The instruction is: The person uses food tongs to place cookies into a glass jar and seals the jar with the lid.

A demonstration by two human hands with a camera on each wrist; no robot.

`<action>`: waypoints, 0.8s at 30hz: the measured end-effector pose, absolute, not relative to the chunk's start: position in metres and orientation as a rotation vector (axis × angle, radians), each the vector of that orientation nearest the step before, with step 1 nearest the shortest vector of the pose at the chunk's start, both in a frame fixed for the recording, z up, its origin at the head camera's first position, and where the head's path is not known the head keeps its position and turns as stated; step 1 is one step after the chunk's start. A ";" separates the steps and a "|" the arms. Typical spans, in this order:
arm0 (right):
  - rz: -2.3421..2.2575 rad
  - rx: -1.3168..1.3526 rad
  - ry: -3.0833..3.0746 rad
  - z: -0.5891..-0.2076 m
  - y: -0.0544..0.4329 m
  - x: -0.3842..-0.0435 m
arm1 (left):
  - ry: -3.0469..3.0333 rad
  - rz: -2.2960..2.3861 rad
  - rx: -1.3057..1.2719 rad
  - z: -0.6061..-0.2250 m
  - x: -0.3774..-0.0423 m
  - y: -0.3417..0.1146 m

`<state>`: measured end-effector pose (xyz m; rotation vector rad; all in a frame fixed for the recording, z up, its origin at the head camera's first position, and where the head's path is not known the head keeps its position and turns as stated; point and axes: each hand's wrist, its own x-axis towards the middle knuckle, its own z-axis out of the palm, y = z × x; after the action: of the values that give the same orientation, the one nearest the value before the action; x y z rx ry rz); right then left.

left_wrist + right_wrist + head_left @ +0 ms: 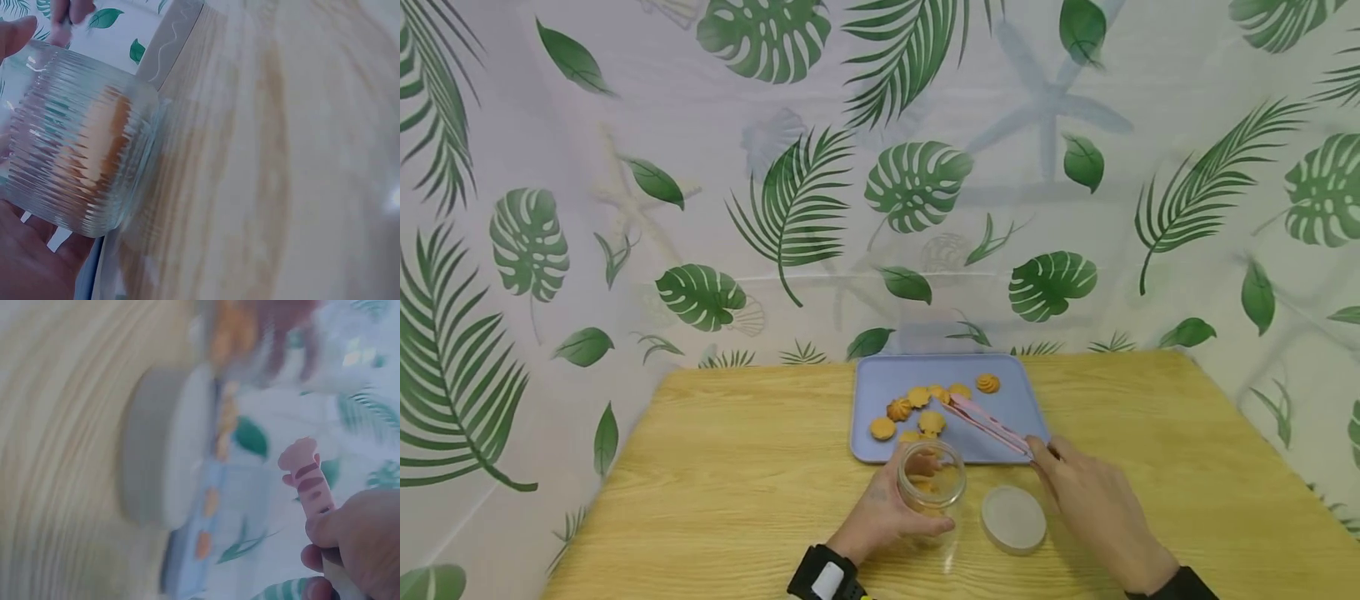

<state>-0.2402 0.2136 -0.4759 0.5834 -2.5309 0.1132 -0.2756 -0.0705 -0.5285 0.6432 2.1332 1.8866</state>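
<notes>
This looks like a screened-off tabletop spot; whether it stands in a home, a studio or an office cannot be told. In the head view a printed sheet (pixel 859 212) spans from 9 o'clock over 12 to 3, walling in the wood-grain table (pixel 737 483) at 6 o'clock along its far edge and both flanks. The print (monstera leaves (pixel 918 187) and palm fronds (pixel 786 229), plus a pale starfish (pixel 1048 108) between 1 and 2 o'clock) looks decorative and domestic. A blue tray (pixel 880 383) of cookies (pixel 932 422) at 5 o'clock suggests food handling.
</notes>
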 end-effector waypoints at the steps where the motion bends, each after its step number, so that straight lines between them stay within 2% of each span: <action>1: 0.192 0.594 -2.525 -0.472 0.213 -0.235 | 2.138 1.888 0.643 -0.528 -0.275 -0.071; 9: 0.947 0.778 -2.408 -0.454 0.227 -0.195 | 2.132 1.887 0.675 -0.528 -0.276 -0.067; 14: 1.056 0.860 -2.428 -0.465 0.239 -0.184 | 2.121 1.889 0.651 -0.529 -0.277 -0.067; 24: 1.155 0.769 -2.506 -0.473 0.240 -0.174 | 2.131 1.883 0.672 -0.528 -0.276 -0.069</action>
<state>-0.1741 0.2397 -0.4728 0.7688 -2.5065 1.1546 -0.2758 -0.0686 -0.5282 0.6722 2.1312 1.8826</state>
